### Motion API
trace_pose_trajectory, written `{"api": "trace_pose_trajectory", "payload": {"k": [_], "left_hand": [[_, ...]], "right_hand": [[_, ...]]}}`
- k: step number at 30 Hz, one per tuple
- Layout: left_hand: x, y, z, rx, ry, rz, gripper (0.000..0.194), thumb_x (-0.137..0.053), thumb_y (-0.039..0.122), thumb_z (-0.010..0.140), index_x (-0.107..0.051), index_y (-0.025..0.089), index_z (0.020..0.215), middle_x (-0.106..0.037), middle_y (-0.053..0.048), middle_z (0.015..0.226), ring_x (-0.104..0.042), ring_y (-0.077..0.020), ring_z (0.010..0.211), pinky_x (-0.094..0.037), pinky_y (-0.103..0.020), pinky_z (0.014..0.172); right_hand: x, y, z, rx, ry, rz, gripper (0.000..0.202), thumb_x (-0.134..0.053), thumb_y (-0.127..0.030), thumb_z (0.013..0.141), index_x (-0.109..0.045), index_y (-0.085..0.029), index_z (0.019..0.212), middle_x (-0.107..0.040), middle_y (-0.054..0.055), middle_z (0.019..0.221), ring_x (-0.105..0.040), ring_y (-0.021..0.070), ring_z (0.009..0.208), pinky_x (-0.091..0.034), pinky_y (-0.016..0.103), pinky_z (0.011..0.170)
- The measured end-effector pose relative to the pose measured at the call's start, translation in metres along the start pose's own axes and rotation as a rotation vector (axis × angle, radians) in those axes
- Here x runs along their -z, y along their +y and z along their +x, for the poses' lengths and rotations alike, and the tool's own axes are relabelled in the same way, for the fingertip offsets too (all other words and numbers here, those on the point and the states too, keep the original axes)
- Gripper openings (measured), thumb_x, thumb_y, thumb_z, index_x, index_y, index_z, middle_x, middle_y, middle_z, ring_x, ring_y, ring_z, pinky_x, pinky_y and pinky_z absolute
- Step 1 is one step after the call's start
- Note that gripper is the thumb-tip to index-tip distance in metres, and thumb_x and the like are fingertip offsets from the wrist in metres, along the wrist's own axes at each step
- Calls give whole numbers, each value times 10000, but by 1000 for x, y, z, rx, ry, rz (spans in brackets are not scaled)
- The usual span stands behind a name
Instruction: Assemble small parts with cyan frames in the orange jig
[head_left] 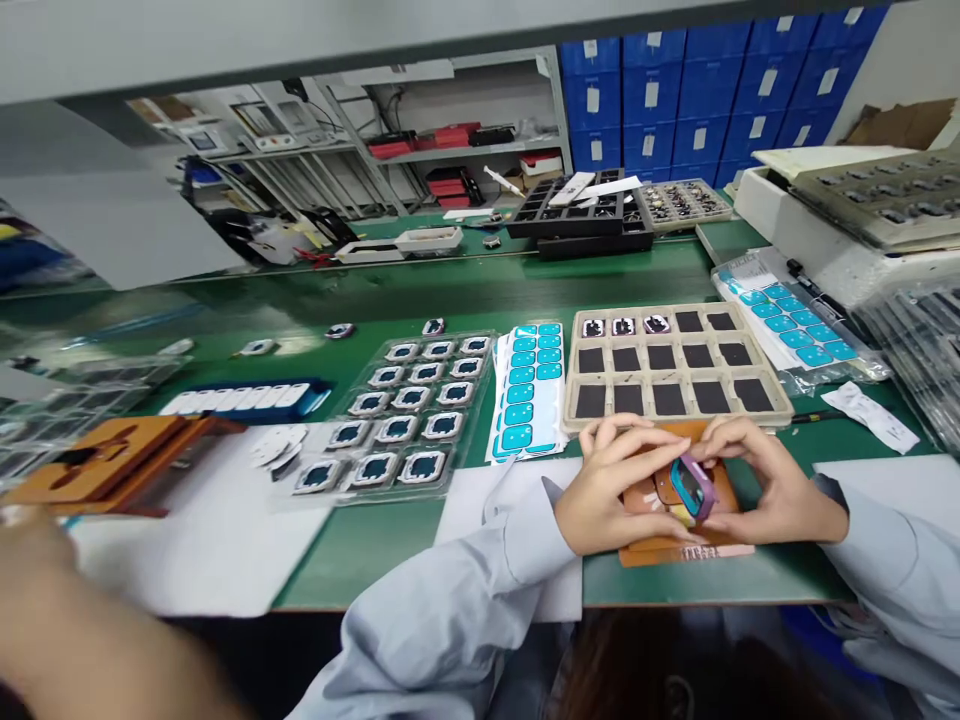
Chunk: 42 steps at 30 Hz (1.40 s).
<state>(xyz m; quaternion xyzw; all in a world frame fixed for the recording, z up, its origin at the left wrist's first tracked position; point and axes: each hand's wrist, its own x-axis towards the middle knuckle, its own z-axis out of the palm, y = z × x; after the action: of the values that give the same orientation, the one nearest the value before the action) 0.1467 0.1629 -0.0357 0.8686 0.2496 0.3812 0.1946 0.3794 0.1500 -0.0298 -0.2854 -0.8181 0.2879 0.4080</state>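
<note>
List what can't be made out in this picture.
All in the head view:
- Purple case: far side, turned away behind the right hand.
- Lettering on the orange board: too small.
- Another person's arm: motion-blurred, cut off by the left edge.

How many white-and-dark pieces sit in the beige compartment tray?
3, all in the back row of the beige tray: one piece at the far left, a second piece next to it, and a third piece at the row's middle. None seems hidden.
</note>
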Motion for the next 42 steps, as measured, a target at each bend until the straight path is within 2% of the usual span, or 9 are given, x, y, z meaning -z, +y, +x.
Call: {"api": "trace_pose_trajectory", "payload": {"k": [4, 7, 9, 11, 15, 23, 30, 36, 42], "left_hand": [[-2, 9, 2, -52, 90, 80, 560, -687, 507, 840, -555, 291, 1340, -702, -35, 1023, -534, -223, 992, -299, -418, 932], [-1, 15, 5, -53, 168, 97, 466, -708, 497, 828, -633, 267, 1226, -704, -12, 906, -543, -198, 889, -315, -401, 878], [2, 18, 6, -48, 187, 103, 467, -722, 523, 804, -661, 246, 1174, -703, -11, 863, -544, -190, 841, -326, -395, 846], [4, 19, 6, -27, 191, 106, 467, -715, 545, 800, -676, 234, 1146, -705, -15, 851, -545, -182, 811, -337, -391, 825], [6, 21, 5, -3, 186, 114, 470, -710, 559, 801, -679, 223, 1128, -710, -25, 856, -559, -181, 805, -361, -392, 816], [3, 22, 3, -80, 247, 123, 426, -729, 509, 810, -635, 218, 1108, -693, -17, 842, -573, -169, 769, -392, -373, 786], [3, 21, 2, -79, 230, 140, 449, -753, 505, 785, -631, 214, 1105, -682, -17, 829, -585, -174, 795, -406, -371, 796], [2, 18, 2, -47, 226, 165, 395, -698, 497, 844, -639, 229, 1127, -716, -30, 885, -610, -174, 804, -410, -382, 811], [1, 16, 2, -26, 202, 167, 397, -723, 474, 829, -639, 221, 1122, -725, -31, 891, -621, -184, 832, -405, -388, 828]], "right_hand": [[0, 3, -3, -109, -103, 336, 481, -616, -555, 907, -424, -235, 1210, -665, 75, 1021, -675, 210, 969, -528, 344, 855], [3, 4, -2, -88, -107, 387, 477, -552, -553, 952, -422, -239, 1288, -685, 50, 938, -677, 188, 915, -530, 333, 828], [4, 7, -1, -34, -50, 383, 377, -559, -475, 973, -480, -251, 1266, -676, 27, 885, -667, 156, 828, -528, 282, 738], [5, 10, 0, 31, -12, 376, 213, -584, -395, 976, -585, -248, 1130, -657, 13, 841, -637, 133, 762, -503, 249, 675], [5, 14, 2, 123, -25, 352, 117, -623, -313, 960, -669, -210, 930, -654, 17, 768, -583, 133, 737, -470, 279, 692], [1, 16, 2, 182, -30, 247, 69, -703, -234, 904, -656, -183, 899, -654, 1, 761, -565, 126, 730, -421, 314, 741], [0, 15, 0, 150, -4, 210, 251, -694, -255, 911, -613, -192, 1140, -643, -6, 773, -586, 118, 705, -459, 267, 676], [2, 10, 2, 198, 49, 144, 144, -669, -241, 927, -652, -188, 1060, -638, 4, 715, -583, 131, 657, -459, 285, 626], [3, 4, 5, 294, 50, 81, 53, -637, -223, 950, -667, -180, 958, -708, 35, 756, -623, 136, 673, -454, 320, 680]]}}
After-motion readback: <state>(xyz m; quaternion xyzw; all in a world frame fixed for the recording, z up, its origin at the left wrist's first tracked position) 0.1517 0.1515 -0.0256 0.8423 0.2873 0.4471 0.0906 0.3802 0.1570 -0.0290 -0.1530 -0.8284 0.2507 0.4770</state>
